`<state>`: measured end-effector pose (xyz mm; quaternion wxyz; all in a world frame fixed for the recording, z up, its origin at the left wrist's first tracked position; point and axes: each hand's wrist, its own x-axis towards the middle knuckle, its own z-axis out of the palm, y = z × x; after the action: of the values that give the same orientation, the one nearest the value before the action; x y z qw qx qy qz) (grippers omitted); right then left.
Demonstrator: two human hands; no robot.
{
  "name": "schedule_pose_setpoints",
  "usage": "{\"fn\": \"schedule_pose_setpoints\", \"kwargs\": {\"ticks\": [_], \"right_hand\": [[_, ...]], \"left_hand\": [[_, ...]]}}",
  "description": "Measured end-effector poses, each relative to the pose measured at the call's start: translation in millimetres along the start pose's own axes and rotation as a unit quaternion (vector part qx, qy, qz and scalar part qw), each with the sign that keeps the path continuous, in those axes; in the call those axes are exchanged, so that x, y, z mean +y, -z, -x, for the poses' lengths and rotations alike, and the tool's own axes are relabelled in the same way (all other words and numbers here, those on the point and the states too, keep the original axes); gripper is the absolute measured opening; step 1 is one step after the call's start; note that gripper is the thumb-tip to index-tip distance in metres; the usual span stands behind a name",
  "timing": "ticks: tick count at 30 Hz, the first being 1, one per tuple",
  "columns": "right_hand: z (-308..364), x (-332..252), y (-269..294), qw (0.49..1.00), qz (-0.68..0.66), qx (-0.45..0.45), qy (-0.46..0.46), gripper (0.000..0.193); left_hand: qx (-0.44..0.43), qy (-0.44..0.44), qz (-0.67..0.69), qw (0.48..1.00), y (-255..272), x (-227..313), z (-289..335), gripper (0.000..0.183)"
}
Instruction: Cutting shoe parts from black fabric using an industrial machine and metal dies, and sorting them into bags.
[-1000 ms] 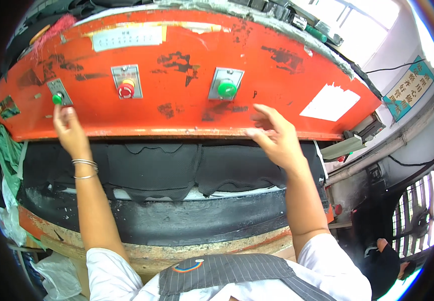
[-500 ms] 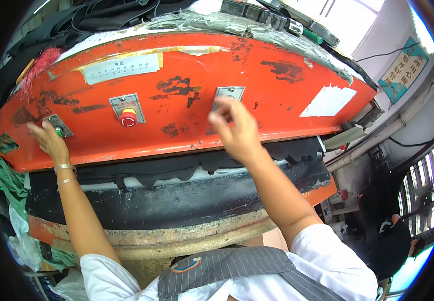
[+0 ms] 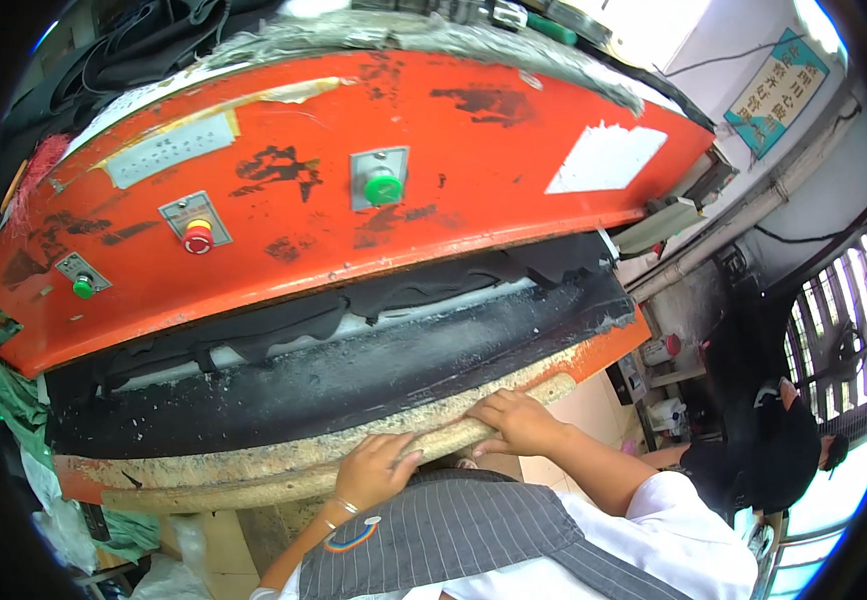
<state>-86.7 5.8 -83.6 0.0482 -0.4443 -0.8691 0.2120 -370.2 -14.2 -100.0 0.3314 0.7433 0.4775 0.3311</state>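
In front of my body, both hands rest on a worn wooden rail along the near edge of a red machine. My left hand curls over it near the middle, a bracelet on the wrist. A little to the right, my right hand has its fingers bent over the same rail, thumb on the near side. Beyond it lies a black, scuffed work bed, with black fabric bunched along the slot under the red panel. That panel carries a large green button, a red stop knob and a small green button.
Dark cloth is heaped on top of the machine at the left. Green and clear plastic bags hang by its left end. A person in black is at the right, near a barred window. A pipe runs along the wall.
Both hands have come off the red panel, where they were at the two green buttons, and down onto the wooden rail. My view has shifted and tilted.
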Motion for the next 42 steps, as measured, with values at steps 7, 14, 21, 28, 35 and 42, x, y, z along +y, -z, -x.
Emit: {"fn": "schedule_pose_setpoints", "kwargs": {"ticks": [7,14,21,28,35,42], "right_hand": [[-0.1,11.3,-27.5,0.986,0.041,0.162,-0.017,0.045],[1.9,37.5,-7.4,0.996,-0.014,0.076,0.042,0.041],[-14.0,105.3,23.2,0.967,-0.145,-0.083,0.192,0.044],[7.7,140.7,106.5,0.977,-0.1,0.021,0.186,0.034],[-100.8,134.1,114.3,0.935,0.13,0.213,0.251,0.073],[-116.3,166.2,57.0,0.97,0.101,0.126,0.18,0.075]], "left_hand": [[0.077,-0.012,-0.167,0.983,-50.6,20.9,-10.8,0.018],[0.135,0.076,-0.201,0.967,-71.1,36.3,-26.0,0.02],[0.147,0.166,-0.171,0.96,-79.5,23.4,-46.6,0.018],[0.295,0.054,-0.197,0.933,-67.9,35.4,-88.9,0.03],[0.187,0.146,-0.225,0.945,-39.8,-18.9,-145.3,0.028],[0.231,0.065,-0.214,0.947,-59.0,-42.7,-138.1,0.021]]}}
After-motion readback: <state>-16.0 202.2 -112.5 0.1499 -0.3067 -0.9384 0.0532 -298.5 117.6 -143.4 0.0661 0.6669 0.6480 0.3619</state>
